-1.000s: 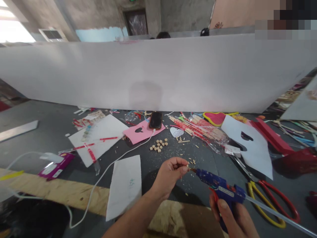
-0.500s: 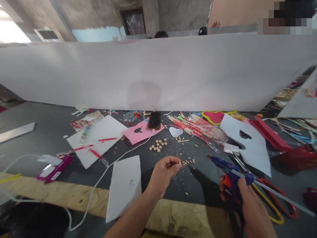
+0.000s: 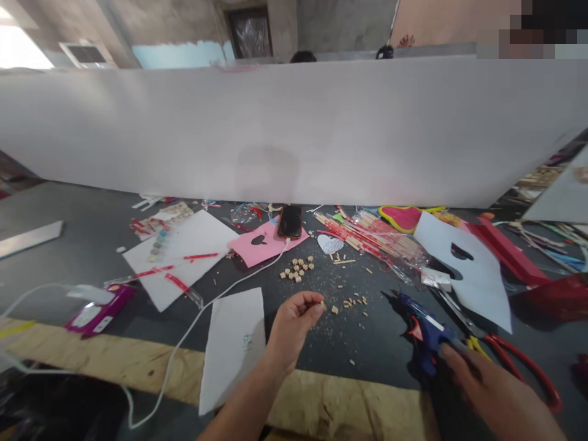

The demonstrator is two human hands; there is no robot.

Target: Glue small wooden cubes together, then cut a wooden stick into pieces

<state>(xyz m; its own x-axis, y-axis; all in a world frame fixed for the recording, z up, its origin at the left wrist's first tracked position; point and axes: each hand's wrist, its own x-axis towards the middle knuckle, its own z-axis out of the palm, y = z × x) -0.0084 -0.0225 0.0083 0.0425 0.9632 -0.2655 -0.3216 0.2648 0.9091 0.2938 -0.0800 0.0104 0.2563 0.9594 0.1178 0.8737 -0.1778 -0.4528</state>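
While the left hand [image 3: 294,324] has its thumb and index finger pinched together on a small wooden piece [image 3: 322,304], the right hand [image 3: 491,386] reaches to the rear end of a blue hot-glue gun [image 3: 429,334]. Take the cluster of little wooden cubes [image 3: 297,269] as the landmark. The pinched piece is on the near side of that cluster and slightly right of it; most of it is hidden by the fingertips. One lone wooden cube [image 3: 334,310] sits just beside those fingertips, with cut stick bits [image 3: 351,302] a little further right.

The hot-glue gun lies well to the right of the cluster and nearer the person. Its long axis runs aslant: the nozzle points away and leftward, roughly toward the stick bits, and the rear end meets the right hand, which is much the closer hand. Whether those fingers grip the body or only rest on it, I cannot tell. A clear gap of dark tabletop [image 3: 386,355] separates nozzle from pinched piece.

Beyond the cluster, a smartphone [image 3: 290,222] rests on pink paper [image 3: 242,245]; far to its right lie scissors [image 3: 471,327], partly behind the right hand.
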